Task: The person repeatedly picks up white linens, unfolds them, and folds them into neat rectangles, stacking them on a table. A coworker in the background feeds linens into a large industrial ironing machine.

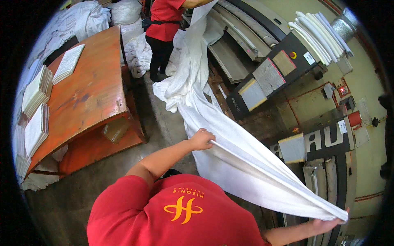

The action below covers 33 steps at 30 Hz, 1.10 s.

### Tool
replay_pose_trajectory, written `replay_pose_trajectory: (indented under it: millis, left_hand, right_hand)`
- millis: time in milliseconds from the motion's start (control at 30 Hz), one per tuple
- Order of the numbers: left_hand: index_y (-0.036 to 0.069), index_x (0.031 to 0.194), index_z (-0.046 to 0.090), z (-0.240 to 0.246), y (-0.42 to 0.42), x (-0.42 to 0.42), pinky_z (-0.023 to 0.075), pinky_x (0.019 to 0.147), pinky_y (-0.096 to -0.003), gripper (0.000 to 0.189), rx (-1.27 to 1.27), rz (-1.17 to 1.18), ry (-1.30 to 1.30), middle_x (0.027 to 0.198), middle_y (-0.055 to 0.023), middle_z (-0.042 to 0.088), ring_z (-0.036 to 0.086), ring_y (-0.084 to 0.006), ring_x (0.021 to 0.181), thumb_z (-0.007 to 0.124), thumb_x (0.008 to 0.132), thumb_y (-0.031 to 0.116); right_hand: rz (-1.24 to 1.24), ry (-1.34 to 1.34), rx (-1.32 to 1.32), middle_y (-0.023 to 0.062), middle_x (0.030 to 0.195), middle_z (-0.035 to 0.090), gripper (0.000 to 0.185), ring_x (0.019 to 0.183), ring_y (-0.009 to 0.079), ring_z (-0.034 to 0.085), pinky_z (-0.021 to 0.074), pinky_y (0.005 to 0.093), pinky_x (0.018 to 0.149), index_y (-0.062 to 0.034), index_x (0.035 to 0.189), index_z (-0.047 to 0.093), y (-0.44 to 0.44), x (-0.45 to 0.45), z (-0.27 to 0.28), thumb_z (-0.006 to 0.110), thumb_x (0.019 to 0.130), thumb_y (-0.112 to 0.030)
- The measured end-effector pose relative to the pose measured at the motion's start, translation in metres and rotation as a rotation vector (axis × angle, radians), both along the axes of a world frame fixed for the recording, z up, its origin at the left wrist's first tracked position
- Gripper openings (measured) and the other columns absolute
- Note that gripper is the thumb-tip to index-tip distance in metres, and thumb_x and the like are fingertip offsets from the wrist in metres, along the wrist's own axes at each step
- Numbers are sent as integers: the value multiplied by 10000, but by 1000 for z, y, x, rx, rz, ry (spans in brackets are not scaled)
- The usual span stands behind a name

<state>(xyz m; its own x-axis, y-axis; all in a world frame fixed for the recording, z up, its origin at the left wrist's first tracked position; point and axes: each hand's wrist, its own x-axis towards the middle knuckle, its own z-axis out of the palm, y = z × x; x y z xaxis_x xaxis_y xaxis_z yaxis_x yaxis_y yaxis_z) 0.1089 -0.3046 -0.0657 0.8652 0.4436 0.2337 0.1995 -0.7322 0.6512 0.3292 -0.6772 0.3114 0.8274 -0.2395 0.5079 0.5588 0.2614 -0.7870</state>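
A long white cloth (227, 172) stretches taut between my two hands and hangs down below its upper edge. My left hand (201, 140) grips that edge in front of my chest, fingers closed around a fold. Far to the right, with the arm stretched out, my right hand (327, 225) holds the cloth's end corner. Beyond my left hand, bunched white fabric (187, 83) runs away along the floor and up to a co-worker in a red shirt (164, 20), whose arm reaches over it. How the cloth in my hands joins that fabric is hard to make out.
An orange table (89, 86) stands on the left, bearing folded white linens (37, 92). Along the right are ironing machines with rollers (246, 24) and a dark side panel (271, 73). Folded cloths (320, 37) hang over the machine top. Heaped white linen (83, 18) lies behind the table.
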Motion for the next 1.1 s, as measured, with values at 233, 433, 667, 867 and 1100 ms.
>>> replay_pose_trajectory:
  millis: [233,433,667,867,1100]
  left_hand:
    - [76,1093,570,20,-45,35,480,802,-427,253,-347,-111,-34,948,-195,627,616,-362,903,513,860,158]
    - [162,1145,450,168,-82,53,448,610,-388,198,-334,-375,-267,653,-94,556,597,-256,639,491,953,188]
    - [115,1053,527,161,-56,20,451,639,-420,301,-227,-299,-258,749,-141,600,617,-318,730,637,863,322]
    - [114,949,608,35,-53,-30,476,718,-462,255,-189,41,57,861,-156,647,627,-360,829,646,779,300]
    - [161,1001,641,-65,-87,-115,498,767,-453,291,-257,223,461,939,-129,673,636,-350,884,634,759,322]
  right_hand:
    - [-181,83,-225,143,1218,520,420,1153,270,487,383,425,989,-99,1228,559,-30,111,3,413,956,-384]
    - [1073,-300,-1436,166,1408,436,663,1332,273,383,290,391,1101,-11,1382,400,105,54,-129,666,776,-55]
    - [1298,-23,-1099,36,879,591,140,836,100,531,443,258,748,-1,1004,605,161,-20,-150,596,894,-88]
    - [875,262,-487,53,980,589,264,920,159,559,471,338,817,-47,1052,578,110,71,-82,527,957,-288]
    - [346,283,-20,131,1402,433,642,1258,288,441,351,413,1055,-27,1397,382,67,251,-11,491,937,-462]
